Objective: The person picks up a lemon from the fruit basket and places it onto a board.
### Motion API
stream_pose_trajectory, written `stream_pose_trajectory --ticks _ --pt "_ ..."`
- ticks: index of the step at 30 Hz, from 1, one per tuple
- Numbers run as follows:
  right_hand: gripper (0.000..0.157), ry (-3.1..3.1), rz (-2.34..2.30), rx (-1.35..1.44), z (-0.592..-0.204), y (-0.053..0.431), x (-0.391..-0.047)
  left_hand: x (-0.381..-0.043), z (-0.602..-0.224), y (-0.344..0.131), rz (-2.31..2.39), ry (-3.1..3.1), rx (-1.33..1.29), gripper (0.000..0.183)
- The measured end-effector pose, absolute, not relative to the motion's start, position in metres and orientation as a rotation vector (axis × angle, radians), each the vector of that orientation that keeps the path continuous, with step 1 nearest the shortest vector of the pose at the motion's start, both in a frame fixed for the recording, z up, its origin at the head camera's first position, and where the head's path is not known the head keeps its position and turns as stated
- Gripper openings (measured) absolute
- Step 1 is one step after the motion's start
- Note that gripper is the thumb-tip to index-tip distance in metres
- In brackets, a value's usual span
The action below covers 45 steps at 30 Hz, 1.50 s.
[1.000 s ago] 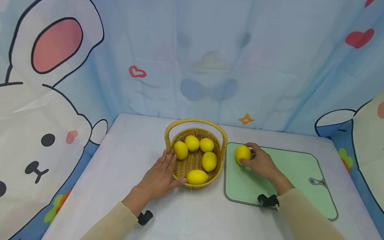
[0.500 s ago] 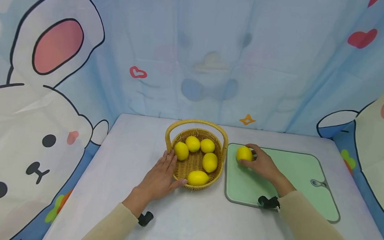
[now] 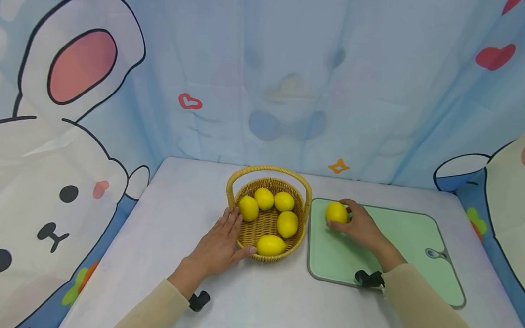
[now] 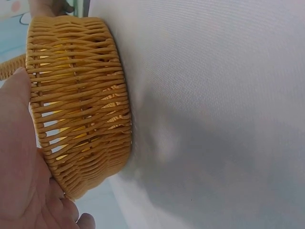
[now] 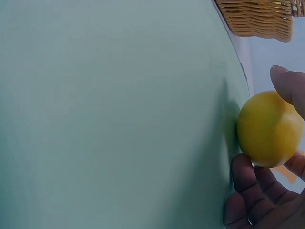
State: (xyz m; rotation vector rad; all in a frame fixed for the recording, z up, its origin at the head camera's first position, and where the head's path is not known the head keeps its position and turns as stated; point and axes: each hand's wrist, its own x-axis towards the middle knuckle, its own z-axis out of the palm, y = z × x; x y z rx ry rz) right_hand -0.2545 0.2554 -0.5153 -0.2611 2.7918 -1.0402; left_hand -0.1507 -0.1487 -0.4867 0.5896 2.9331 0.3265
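My right hand holds a yellow lemon between thumb and fingers at the left end of a pale green cutting board. The right wrist view has that lemon low over the board; whether it touches, I cannot tell. Left of the board, a round wicker basket with a tall handle stands on the table. Several lemons lie inside it around the rim. My left hand rests against the basket's near left side, fingers straight and thumb spread along the front rim.
A white cloth covers the table. Behind it hangs a blue printed curtain, with cartoon animals on both sides. A hanging hole with a grey surround marks the board's right end.
The right hand and its lemon have shifted very slightly to the right over the board. The left hand stays against the basket, and the head view has drifted a little.
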Motion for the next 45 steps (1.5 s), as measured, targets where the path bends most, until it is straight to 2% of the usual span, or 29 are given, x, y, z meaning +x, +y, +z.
stream_pose_trajectory --ticks 32,39,45 --pt "0.1 2.806 -1.031 -0.226 -0.513 0.266 -0.25 -0.151 -0.487 -0.149 0.35 2.933 0.596 0.099" --pt "0.093 2.864 -1.142 -0.239 -0.496 0.262 -0.234 -0.151 -0.486 -0.148 0.374 2.93 0.595 0.099" --pt "0.078 2.842 -1.313 -0.369 -0.48 0.247 -0.209 -0.152 -0.487 -0.15 0.373 2.92 0.593 0.099"
